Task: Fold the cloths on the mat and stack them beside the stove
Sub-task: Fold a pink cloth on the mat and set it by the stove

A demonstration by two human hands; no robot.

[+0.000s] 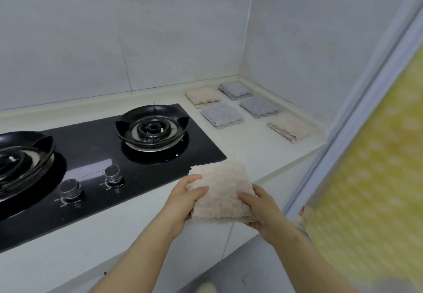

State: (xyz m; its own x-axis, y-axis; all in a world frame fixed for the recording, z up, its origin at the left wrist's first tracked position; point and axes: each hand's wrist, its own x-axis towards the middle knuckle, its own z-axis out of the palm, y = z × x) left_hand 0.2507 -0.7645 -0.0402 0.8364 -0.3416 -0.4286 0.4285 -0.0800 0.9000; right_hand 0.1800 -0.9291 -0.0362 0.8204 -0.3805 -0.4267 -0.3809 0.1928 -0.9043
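A folded beige cloth (220, 189) is held in the air over the counter's front edge, just right of the black gas stove (109, 153). My left hand (183, 203) grips its left side, thumb on top. My right hand (261, 210) grips its right side, fingers under it. Several folded cloths lie on the white counter to the right of the stove: a beige one (202, 97), a grey one (235, 89), a grey one (221, 115), a grey one (258, 107) and a beige one (291, 128).
The white counter (247, 153) ends in a tiled corner at the back right. Two stove knobs (91, 180) sit near the front. A sliding door frame (357, 109) and a yellow patterned panel (377, 178) stand to the right.
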